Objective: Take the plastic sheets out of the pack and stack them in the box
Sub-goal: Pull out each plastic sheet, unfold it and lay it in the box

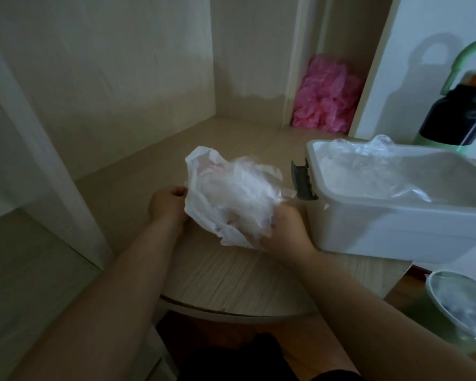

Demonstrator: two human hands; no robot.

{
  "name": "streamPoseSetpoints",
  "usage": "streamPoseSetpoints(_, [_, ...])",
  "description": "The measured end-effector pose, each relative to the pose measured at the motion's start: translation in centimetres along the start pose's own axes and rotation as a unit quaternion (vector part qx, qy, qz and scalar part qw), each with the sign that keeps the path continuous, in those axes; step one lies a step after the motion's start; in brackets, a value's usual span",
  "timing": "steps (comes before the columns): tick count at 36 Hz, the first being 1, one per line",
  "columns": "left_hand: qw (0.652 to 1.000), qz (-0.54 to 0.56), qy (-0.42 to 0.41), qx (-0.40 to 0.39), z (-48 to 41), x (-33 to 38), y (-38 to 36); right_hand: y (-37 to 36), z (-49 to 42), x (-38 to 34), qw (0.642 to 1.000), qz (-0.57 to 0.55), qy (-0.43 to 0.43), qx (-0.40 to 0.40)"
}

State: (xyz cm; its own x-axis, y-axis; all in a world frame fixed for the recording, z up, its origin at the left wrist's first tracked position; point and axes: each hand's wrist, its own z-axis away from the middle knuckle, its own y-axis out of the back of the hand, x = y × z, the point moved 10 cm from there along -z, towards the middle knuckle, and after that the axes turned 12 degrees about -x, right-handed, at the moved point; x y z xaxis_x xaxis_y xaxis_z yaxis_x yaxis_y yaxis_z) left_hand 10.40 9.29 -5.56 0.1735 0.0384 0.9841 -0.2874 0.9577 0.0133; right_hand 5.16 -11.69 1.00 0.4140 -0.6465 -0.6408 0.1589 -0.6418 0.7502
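View: head camera, looking forward and down.
Left hand (167,202): fingers curled, pinching the left edge of the pack; held above the table.
Right hand (284,229): fingers closed round the lower part of the crumpled sheets, just beside the box's front left corner.
Pack (201,207): white plastic bag, held between both hands above the table, mouth turned up and to the right.
Plastic sheets (248,185): clear, crumpled bunch bulging out of the pack's right side; part still inside the pack.
Box (382,226): pale plastic tub, open, standing on the right side of the table; grey latch (302,180) on its left end wall.
Sheets in box (368,166): clear crumpled plastic lying inside, one fold rising over the far rim.
Table (231,279): light wood grain, rounded front edge.
Pink plastic (324,97): crumpled bundle in the narrow recess behind the table.
Bottle (462,111): dark body, green handle, behind the box.
Bin (462,306): round, lower right, beside the table; contents blurred.
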Motion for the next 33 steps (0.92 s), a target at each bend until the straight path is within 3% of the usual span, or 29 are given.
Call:
streamPoseSetpoints(2, [0.996, -0.083, 0.007, -0.012, -0.1, 0.3, -0.2, -0.8, -0.5, 1.3, 0.998, 0.048, -0.013, -0.028])
streamPoseSetpoints(5, [0.993, -0.109, -0.041, 0.017, 0.6, 1.7, 0.7, -0.3, -0.4, 0.8, 0.996, 0.081, 0.024, 0.010])
streamPoseSetpoints(7, [0.990, -0.100, -0.094, 0.043, 2.4, 3.0, 1.3, -1.2, -0.5, 0.8, 0.993, 0.118, 0.012, -0.021])
streamPoseSetpoints(8, [0.988, -0.097, -0.119, 0.035, 3.8, 3.8, 1.0, -2.6, -0.5, 0.8, 0.985, 0.158, -0.004, -0.069])
streamPoseSetpoints(11, [0.962, -0.163, -0.211, -0.059, 7.3, 5.1, -1.4, -4.1, -0.7, 1.3, 0.965, 0.242, -0.024, -0.099])
streamPoseSetpoints(14, [0.900, -0.304, -0.283, -0.131, 8.8, 4.4, -3.4, -4.4, -0.1, 1.4, 0.989, 0.132, -0.012, -0.072])
streamPoseSetpoints(17, [0.847, -0.448, -0.241, -0.155, 8.0, 2.2, -3.8, -3.4, 0.9, 1.9, 0.993, -0.109, 0.008, -0.032])
streamPoseSetpoints(22, [0.830, -0.487, -0.246, -0.118, 8.7, 1.8, -4.3, -3.5, 1.3, 3.6, 0.948, -0.315, -0.008, -0.029])
streamPoseSetpoints(24, [0.825, -0.489, -0.279, -0.042, 9.5, 2.4, -3.7, -3.1, 1.2, 3.7, 0.941, -0.340, -0.005, -0.002])
streamPoseSetpoints(27, [0.809, -0.435, -0.393, 0.041, 12.1, 4.6, -3.1, -2.6, 1.3, 4.3, 0.943, -0.331, -0.015, 0.030])
streamPoseSetpoints(30, [0.774, -0.424, -0.465, -0.064, 13.5, 5.5, -5.8, -2.7, 1.4, 4.3, 0.959, -0.281, -0.022, 0.035])
streamPoseSetpoints(33, [0.772, -0.493, -0.382, -0.123, 11.9, 4.1, -7.9, -2.7, 1.5, 3.8, 0.969, -0.246, -0.011, 0.028])
